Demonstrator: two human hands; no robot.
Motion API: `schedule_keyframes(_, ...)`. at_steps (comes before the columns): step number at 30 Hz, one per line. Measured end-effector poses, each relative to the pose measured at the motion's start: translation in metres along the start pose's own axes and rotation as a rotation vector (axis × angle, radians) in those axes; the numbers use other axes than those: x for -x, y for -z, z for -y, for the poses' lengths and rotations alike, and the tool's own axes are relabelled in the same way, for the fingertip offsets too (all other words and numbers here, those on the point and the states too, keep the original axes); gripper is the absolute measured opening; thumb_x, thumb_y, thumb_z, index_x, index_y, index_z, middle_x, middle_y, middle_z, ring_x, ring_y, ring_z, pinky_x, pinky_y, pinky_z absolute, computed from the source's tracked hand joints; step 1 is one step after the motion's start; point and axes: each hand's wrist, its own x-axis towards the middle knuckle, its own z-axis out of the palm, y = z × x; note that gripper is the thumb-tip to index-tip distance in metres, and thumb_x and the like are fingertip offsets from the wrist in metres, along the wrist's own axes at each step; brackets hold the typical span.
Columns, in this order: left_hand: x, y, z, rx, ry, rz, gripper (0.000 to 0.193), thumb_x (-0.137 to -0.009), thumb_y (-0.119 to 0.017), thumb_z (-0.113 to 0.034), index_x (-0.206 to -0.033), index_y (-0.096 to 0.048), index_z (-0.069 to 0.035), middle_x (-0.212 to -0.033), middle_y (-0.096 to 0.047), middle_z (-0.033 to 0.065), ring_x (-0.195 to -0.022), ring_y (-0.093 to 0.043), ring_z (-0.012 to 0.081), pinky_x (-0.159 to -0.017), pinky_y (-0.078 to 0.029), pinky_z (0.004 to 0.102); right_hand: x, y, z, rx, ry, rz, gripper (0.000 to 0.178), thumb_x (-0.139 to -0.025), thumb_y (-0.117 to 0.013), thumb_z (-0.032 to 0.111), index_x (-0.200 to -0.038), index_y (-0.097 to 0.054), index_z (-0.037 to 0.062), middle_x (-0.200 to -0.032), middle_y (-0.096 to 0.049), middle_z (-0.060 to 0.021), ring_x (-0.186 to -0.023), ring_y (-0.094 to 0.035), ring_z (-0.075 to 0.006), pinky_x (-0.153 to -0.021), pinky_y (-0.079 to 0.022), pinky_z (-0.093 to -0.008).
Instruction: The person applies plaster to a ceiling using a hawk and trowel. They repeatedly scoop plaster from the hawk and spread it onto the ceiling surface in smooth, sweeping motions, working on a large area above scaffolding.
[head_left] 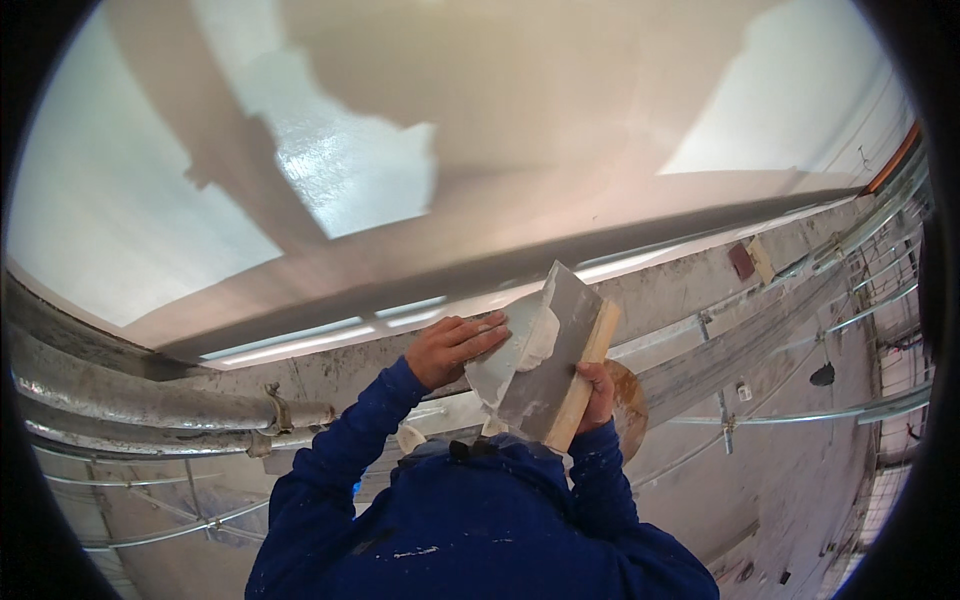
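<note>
Nearest are the blue sleeves (pixel 350 450), marked with pale spots. The right hand (pixel 597 393) is closed round the wooden grip (pixel 573 405) along one edge of the wide blade (pixel 563 352), which tilts in front of the chest. The left hand (pixel 460 348) has its fingers reaching over the pale blade (pixel 500 368); whether they grip a handle or only rest on it, I cannot tell. The two blades overlap, and a thick ridge of plaster (pixel 540 338) lies where they meet.

The step in hand looks like gathering or scraping plaster from one blade against the other. The next move seems to call for a firm right hand and a shallow, even stroke with the left, so that the ridge comes together without dropping over the edge.

Below the right hand is a round brown thing (pixel 629 412), partly hidden. Farther off, a grey ledge (pixel 665 290) carries a dark red block (pixel 741 262). Beyond it stands the pale wall (pixel 560 100), crossed by shadows, with one shiny patch.
</note>
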Motion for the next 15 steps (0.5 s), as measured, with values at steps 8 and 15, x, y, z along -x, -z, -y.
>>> schedule_keyframes(8,0.085,-0.029,0.017,0.068,0.475,0.039,0.06,-0.071,-0.056,0.0,-0.128,-0.043,-0.012,-0.124,-0.049,0.0123,-0.106,-0.051,0.0314,-0.088,-0.042,0.0371,-0.038,0.052,0.044,-0.132,0.254,0.001,0.03,-0.074,-0.055,0.012,-0.101,-0.052,-0.0005,-0.092,-0.057,-0.0131,-0.089,-0.055,-0.0284,-0.086,-0.044,-0.0434)
schedule_keyframes(15,0.129,-0.034,-0.025,0.247,0.987,-0.179,0.04,-0.079,-0.05,-0.006,-0.119,-0.047,-0.003,-0.102,-0.052,0.0153,-0.092,-0.049,0.0256,-0.079,-0.04,0.0311,-0.154,0.105,0.055,0.122,0.612,-0.192,0.016,-0.07,-0.06,0.004,-0.085,-0.054,0.0027,-0.081,-0.054,-0.0065,-0.081,-0.054,-0.0192,-0.075,-0.043,-0.0327)
